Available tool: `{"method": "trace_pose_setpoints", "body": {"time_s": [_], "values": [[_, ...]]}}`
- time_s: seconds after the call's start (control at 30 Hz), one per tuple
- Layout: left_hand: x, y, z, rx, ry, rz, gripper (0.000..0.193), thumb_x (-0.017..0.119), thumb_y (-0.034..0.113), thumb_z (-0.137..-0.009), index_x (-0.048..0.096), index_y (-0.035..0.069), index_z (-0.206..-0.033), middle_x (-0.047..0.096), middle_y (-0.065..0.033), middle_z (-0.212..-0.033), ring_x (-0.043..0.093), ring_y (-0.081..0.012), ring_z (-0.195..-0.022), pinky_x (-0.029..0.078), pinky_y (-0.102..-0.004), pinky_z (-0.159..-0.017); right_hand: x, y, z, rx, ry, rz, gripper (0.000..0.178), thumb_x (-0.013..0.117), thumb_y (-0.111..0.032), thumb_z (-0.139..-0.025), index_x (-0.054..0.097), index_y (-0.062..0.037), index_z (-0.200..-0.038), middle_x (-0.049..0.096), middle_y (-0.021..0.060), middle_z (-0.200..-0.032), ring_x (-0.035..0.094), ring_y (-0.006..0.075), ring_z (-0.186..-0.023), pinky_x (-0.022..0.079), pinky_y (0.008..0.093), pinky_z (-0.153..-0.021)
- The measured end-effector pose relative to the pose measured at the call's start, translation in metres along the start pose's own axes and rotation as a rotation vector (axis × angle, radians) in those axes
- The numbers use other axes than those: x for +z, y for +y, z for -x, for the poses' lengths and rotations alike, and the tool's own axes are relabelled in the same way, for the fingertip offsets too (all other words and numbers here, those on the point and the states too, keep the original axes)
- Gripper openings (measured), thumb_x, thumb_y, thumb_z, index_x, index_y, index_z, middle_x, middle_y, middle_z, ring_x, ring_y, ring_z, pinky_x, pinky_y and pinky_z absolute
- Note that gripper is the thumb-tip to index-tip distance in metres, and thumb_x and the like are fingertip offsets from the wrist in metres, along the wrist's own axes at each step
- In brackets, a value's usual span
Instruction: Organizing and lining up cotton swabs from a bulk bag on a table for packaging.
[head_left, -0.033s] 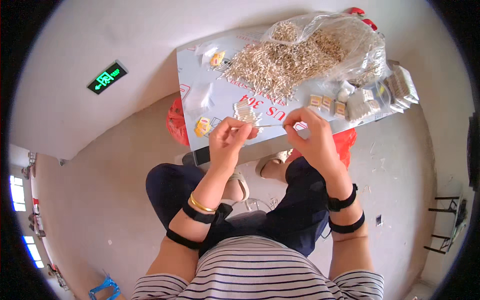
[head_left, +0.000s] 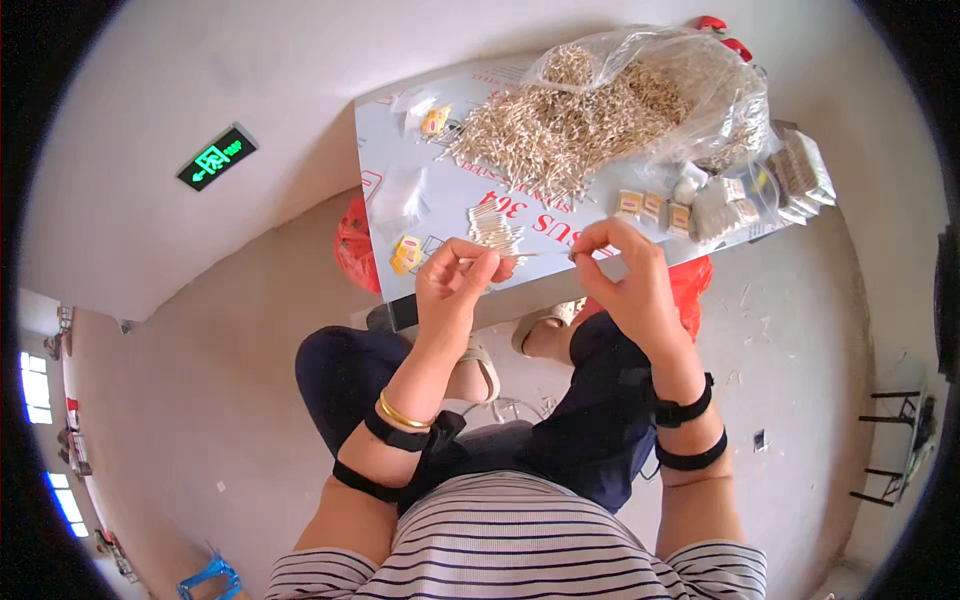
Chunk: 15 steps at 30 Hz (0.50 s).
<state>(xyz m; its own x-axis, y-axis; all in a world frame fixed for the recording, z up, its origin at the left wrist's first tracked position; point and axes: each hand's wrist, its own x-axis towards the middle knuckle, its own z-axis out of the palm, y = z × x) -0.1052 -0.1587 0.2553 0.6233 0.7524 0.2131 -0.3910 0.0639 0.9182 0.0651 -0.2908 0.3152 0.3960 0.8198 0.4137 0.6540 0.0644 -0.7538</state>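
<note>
Both hands are raised over the near edge of a table point(head_left: 460, 92) with a printed, film-like top. A thin cotton swab point(head_left: 540, 255) stretches level between them. My left hand point(head_left: 455, 280) is closed, pinching the swab's left end between thumb and fingers. On its other end, the thumb and forefinger of my right hand point(head_left: 628, 275) meet in a pinch. Just beyond my left fingers lies a small row of cotton swabs point(head_left: 490, 222). A large heap of loose cotton swabs point(head_left: 540, 130) spreads behind it, partly under a clear plastic bag point(head_left: 715, 90).
Clear plastic pouches point(head_left: 402, 195) and yellow packets point(head_left: 406, 254) lie at the left. Small boxed packs point(head_left: 652, 207), bagged white bundles point(head_left: 720, 212) and stacked packages point(head_left: 803, 168) stand at the right. Red bags point(head_left: 355, 243) hang beside the table. My knees are below its near edge.
</note>
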Motion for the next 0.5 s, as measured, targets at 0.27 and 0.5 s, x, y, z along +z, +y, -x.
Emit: {"method": "trace_pose_setpoints", "body": {"time_s": [0.27, 0.5], "values": [[0.022, 0.025, 0.047, -0.066, -0.101, 0.242, 0.012, 0.07, 0.016, -0.1, 0.068, 0.004, -0.101, 0.075, -0.0079, -0.093, 0.07, -0.0133, -0.087, 0.054, -0.0285, -0.084, 0.006, -0.033, 0.056, 0.178, -0.051, -0.549, 0.01, 0.063, 0.001, -0.097, 0.062, 0.0009, -0.106, 0.065, 0.0032, -0.105, 0.064, 0.013, -0.102, 0.051, 0.0282, -0.094], [0.03, 0.016, 0.069, -0.201, -0.163, 0.183, 0.021, 0.068, 0.026, -0.102, 0.067, 0.005, -0.105, 0.073, -0.0071, -0.102, 0.068, -0.0145, -0.09, 0.054, -0.0315, -0.086, 0.012, -0.033, 0.083, 0.17, 0.072, -0.6, 0.008, 0.067, -0.001, -0.096, 0.067, 0.0, -0.104, 0.069, 0.0033, -0.1, 0.065, 0.0103, -0.096, 0.051, 0.0266, -0.089]]}}
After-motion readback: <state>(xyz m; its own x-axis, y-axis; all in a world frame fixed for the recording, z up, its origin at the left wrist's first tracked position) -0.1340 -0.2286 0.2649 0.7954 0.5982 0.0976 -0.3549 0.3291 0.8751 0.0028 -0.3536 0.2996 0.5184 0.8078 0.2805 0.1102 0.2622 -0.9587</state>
